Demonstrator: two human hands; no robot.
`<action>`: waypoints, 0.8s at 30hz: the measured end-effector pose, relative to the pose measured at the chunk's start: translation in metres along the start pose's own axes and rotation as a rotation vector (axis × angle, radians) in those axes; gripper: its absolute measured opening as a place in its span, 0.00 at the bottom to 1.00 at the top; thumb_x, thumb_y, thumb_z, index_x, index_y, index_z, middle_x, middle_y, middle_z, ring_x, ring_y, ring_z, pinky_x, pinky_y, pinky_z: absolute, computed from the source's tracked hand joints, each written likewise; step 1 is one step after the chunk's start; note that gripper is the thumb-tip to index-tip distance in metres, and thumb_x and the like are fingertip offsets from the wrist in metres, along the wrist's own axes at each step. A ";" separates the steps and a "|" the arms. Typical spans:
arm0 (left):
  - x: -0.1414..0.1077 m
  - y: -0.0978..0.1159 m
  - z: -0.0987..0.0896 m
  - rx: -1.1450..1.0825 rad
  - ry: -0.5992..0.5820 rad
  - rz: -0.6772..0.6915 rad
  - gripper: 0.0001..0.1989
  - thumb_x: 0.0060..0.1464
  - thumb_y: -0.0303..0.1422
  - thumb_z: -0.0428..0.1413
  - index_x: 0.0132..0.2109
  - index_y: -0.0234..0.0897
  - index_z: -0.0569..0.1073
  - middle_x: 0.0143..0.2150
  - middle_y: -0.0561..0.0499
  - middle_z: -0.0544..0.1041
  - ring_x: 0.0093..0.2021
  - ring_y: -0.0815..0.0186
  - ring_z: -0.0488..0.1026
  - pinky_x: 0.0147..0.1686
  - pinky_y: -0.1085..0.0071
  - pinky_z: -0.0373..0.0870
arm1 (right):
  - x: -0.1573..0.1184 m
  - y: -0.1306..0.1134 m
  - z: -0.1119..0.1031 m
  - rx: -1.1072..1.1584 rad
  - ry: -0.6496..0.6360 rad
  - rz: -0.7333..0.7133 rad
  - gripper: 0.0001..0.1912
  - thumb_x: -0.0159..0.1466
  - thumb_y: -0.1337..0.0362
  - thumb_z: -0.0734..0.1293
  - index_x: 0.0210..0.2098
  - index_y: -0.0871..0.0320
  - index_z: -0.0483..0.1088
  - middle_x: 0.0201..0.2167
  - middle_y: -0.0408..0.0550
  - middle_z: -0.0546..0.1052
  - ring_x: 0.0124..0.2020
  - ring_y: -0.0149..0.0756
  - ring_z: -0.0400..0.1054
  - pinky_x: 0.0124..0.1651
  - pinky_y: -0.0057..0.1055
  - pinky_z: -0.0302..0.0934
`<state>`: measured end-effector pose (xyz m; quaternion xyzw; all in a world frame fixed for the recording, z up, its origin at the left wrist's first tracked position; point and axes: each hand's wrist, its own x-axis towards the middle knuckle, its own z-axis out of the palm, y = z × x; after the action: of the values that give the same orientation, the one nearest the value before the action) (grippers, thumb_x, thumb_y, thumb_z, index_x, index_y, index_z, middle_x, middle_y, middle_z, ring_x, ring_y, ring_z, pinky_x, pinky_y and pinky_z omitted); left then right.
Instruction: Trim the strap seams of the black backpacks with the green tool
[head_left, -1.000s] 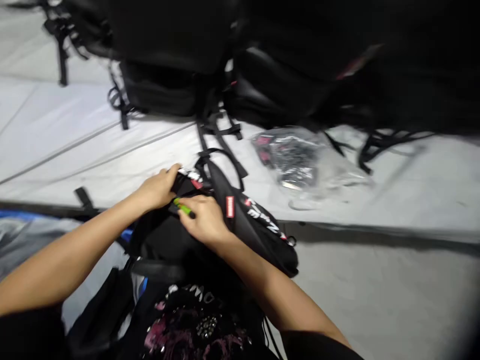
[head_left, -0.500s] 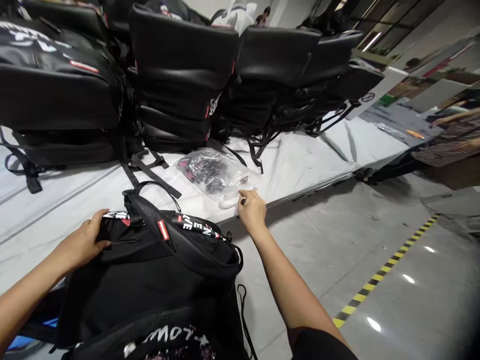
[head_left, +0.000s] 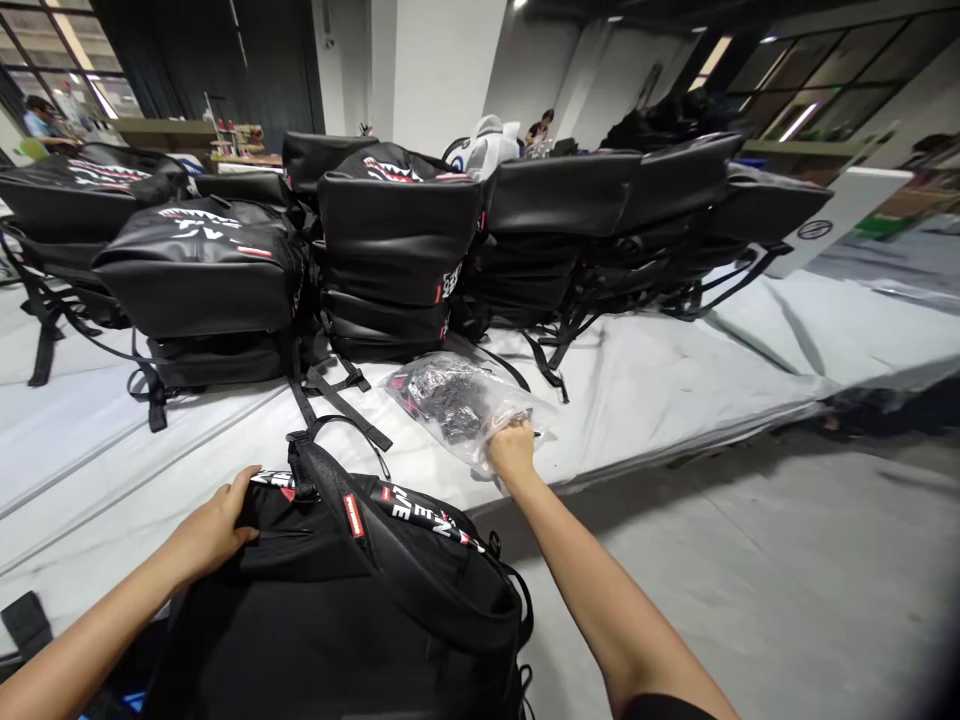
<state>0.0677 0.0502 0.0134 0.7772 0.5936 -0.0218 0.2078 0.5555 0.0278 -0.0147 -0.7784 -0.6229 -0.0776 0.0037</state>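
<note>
A black backpack (head_left: 322, 620) with white lettering and a red tag on its strap stands close in front of me, at the table edge. My left hand (head_left: 214, 530) grips its top left edge between thumb and fingers. A clear plastic bag (head_left: 450, 395) with dark and pink contents lies on the table beyond the backpack. At the bag's near right end is my right hand (head_left: 512, 447), fingers curled, with film partly over them. A small dark bit shows beside the knuckles; what the fingers hold is hidden.
Stacked black backpacks (head_left: 397, 240) line the white-covered table (head_left: 630, 380), their straps (head_left: 345, 405) trailing toward me. The table edge runs off to the right above the grey floor (head_left: 720, 560). A person (head_left: 540, 128) is in the background.
My right hand has moved from the plastic bag's near edge onto the bag, with its fingers now among the film. My left hand keeps its hold on the backpack. The view has tilted up.
</note>
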 end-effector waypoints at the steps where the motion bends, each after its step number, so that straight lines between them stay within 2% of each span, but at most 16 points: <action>1: 0.000 0.001 -0.001 -0.003 -0.003 -0.003 0.42 0.51 0.35 0.51 0.70 0.37 0.43 0.58 0.36 0.67 0.57 0.50 0.70 0.55 0.59 0.66 | -0.002 0.001 0.000 0.032 0.012 0.011 0.13 0.64 0.68 0.64 0.45 0.66 0.75 0.41 0.61 0.78 0.47 0.50 0.68 0.55 0.47 0.54; 4: -0.002 0.006 -0.003 -0.005 -0.011 -0.007 0.42 0.51 0.35 0.51 0.70 0.39 0.43 0.59 0.36 0.67 0.58 0.50 0.70 0.55 0.59 0.66 | -0.011 0.006 -0.007 0.130 0.029 0.038 0.10 0.59 0.72 0.64 0.35 0.64 0.78 0.36 0.60 0.79 0.45 0.49 0.70 0.52 0.40 0.56; 5: -0.003 0.007 -0.004 -0.002 -0.014 -0.007 0.42 0.51 0.35 0.52 0.70 0.39 0.43 0.58 0.37 0.67 0.58 0.50 0.70 0.55 0.59 0.66 | -0.015 0.009 -0.011 0.162 0.045 0.064 0.10 0.59 0.72 0.64 0.35 0.64 0.78 0.36 0.59 0.80 0.45 0.48 0.70 0.51 0.38 0.56; 9: -0.001 0.002 -0.005 -0.004 -0.005 0.003 0.43 0.51 0.35 0.53 0.71 0.40 0.43 0.58 0.38 0.68 0.59 0.50 0.70 0.55 0.58 0.67 | -0.047 0.029 -0.037 0.295 0.140 0.273 0.20 0.65 0.67 0.57 0.47 0.66 0.76 0.38 0.61 0.80 0.41 0.46 0.72 0.44 0.38 0.61; 12: 0.000 0.000 -0.005 -0.048 0.024 0.031 0.41 0.54 0.39 0.53 0.71 0.39 0.47 0.60 0.37 0.68 0.59 0.49 0.70 0.57 0.56 0.67 | -0.081 0.032 -0.067 0.464 0.146 0.321 0.21 0.65 0.58 0.58 0.46 0.65 0.76 0.35 0.55 0.79 0.34 0.40 0.72 0.36 0.32 0.63; 13: -0.002 0.004 -0.006 -0.059 0.083 0.048 0.40 0.55 0.41 0.53 0.70 0.37 0.48 0.62 0.36 0.67 0.61 0.48 0.68 0.58 0.55 0.66 | -0.091 0.027 -0.078 0.587 0.135 0.292 0.21 0.63 0.56 0.60 0.44 0.64 0.76 0.33 0.52 0.79 0.32 0.38 0.71 0.34 0.31 0.62; 15: -0.012 0.024 -0.009 -0.068 0.320 0.123 0.38 0.57 0.43 0.53 0.69 0.34 0.53 0.66 0.33 0.61 0.66 0.45 0.61 0.63 0.50 0.60 | -0.109 0.005 -0.102 0.892 0.083 0.195 0.21 0.60 0.52 0.64 0.42 0.63 0.76 0.28 0.46 0.76 0.28 0.35 0.67 0.31 0.29 0.60; 17: -0.030 0.058 -0.013 -0.096 0.602 0.268 0.33 0.59 0.44 0.53 0.67 0.34 0.60 0.69 0.35 0.59 0.68 0.46 0.57 0.66 0.48 0.55 | -0.120 -0.027 -0.125 1.130 -0.028 0.068 0.20 0.58 0.51 0.68 0.39 0.61 0.76 0.25 0.43 0.73 0.26 0.33 0.65 0.30 0.29 0.59; 18: -0.040 0.077 -0.015 -0.145 0.686 0.357 0.29 0.60 0.44 0.53 0.65 0.36 0.63 0.67 0.37 0.63 0.67 0.48 0.59 0.65 0.49 0.56 | -0.123 -0.045 -0.135 1.177 -0.090 -0.001 0.18 0.58 0.52 0.68 0.38 0.60 0.76 0.25 0.42 0.73 0.26 0.32 0.65 0.31 0.29 0.59; 19: -0.050 0.097 -0.016 -0.225 0.695 0.441 0.26 0.61 0.43 0.54 0.62 0.37 0.65 0.63 0.40 0.68 0.64 0.52 0.64 0.64 0.53 0.60 | -0.125 -0.062 -0.143 1.199 -0.143 -0.073 0.15 0.58 0.54 0.69 0.38 0.60 0.76 0.26 0.42 0.74 0.27 0.33 0.66 0.32 0.29 0.60; 21: -0.066 0.129 -0.016 -0.418 0.537 0.554 0.20 0.60 0.41 0.56 0.56 0.39 0.71 0.53 0.46 0.77 0.52 0.60 0.74 0.55 0.63 0.69 | -0.128 -0.093 -0.153 1.224 -0.225 -0.214 0.12 0.60 0.57 0.68 0.38 0.58 0.77 0.30 0.44 0.77 0.31 0.34 0.69 0.37 0.30 0.62; 23: -0.076 0.147 -0.012 -0.573 0.365 0.558 0.10 0.61 0.37 0.56 0.47 0.39 0.76 0.40 0.51 0.80 0.38 0.67 0.76 0.42 0.71 0.72 | -0.128 -0.114 -0.155 1.280 -0.224 -0.284 0.12 0.60 0.58 0.69 0.41 0.57 0.77 0.36 0.45 0.80 0.36 0.35 0.72 0.42 0.31 0.64; 24: -0.079 0.150 -0.010 -0.641 0.340 0.519 0.07 0.61 0.35 0.56 0.42 0.38 0.76 0.34 0.53 0.79 0.33 0.69 0.75 0.37 0.73 0.71 | -0.128 -0.120 -0.154 1.308 -0.198 -0.282 0.12 0.60 0.58 0.69 0.42 0.56 0.77 0.39 0.46 0.80 0.39 0.36 0.73 0.45 0.32 0.64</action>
<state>0.1826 -0.0498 0.0889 0.7893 0.3812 0.3444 0.3363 0.3938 -0.0846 0.1106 -0.5307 -0.6346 0.3875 0.4069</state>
